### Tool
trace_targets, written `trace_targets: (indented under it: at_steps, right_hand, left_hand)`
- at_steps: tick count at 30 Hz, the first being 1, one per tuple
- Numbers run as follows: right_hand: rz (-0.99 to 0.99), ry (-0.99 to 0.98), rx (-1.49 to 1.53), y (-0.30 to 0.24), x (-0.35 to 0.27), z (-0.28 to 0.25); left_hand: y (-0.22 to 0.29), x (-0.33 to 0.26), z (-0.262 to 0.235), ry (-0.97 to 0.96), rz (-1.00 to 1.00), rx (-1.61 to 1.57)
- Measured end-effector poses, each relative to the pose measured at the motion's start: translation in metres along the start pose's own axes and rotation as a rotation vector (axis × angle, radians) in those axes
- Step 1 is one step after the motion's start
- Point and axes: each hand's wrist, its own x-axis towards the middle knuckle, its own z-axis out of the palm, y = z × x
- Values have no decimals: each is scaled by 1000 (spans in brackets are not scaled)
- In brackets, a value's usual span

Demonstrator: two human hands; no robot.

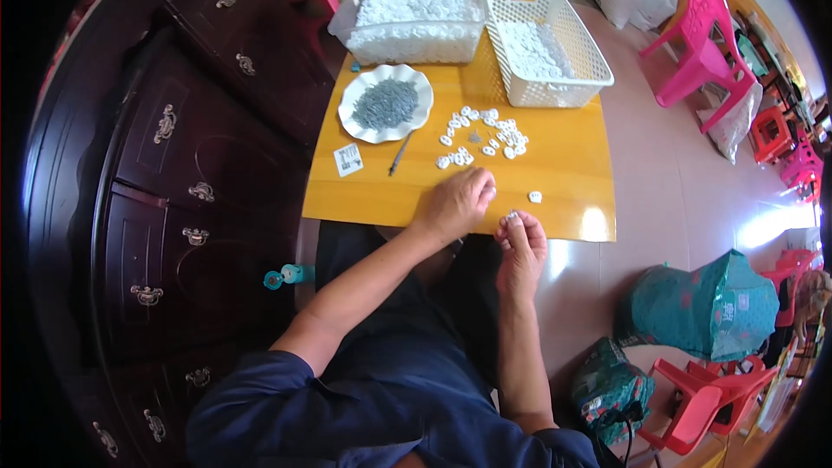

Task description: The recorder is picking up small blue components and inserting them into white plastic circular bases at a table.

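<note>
Yellow table [555, 160]; clear bin [416, 54] far left, white basket [555, 95] far right; scalloped plate [422, 100] of grey pieces [387, 104] left; loose white pieces [510, 153] mid-table; left hand [455, 205] curled, hold unclear; right hand [523, 247] pinched closed around small white piece [511, 215], near edge

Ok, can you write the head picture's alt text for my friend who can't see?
A person's right hand pinches something tiny beside their left hand at a wooden table. Beyond lie scattered white pieces, a scalloped plate of grey parts, and a clear bin and white basket holding white pieces.
</note>
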Motion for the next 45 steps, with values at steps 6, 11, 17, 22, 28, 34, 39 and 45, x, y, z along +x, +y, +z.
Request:
trace_targets:
  at_steps: [6,11,17,22,28,34,39,45]
  right_hand:
    - [2,52,98,-3,-2,-2]
    - [60,48,192,3,4,-13]
    - [124,24,236,-1,6,-10]
    - [144,16,229,-3,5,-6]
    - [125,-31,217,1,2,-8]
    - [103,-33,188,4,-1,-16]
    - [101,-20,86,-2,1,-2]
    - [110,-145,-66,4,-3,1]
  left_hand:
    - [20,-34,-7,19,-5,-345]
    - [46,-60,-13,-22,86,-383]
    - [57,-73,-8,-101,-16,-434]
    - [56,-79,0,-56,77,-407]
    - [60,-85,6,-12,70,-448]
    - [59,-86,7,-8,-26,-510]
    - [27,-71,-5,12,-238,-681]
    - [17,-51,-35,2,-228,-597]
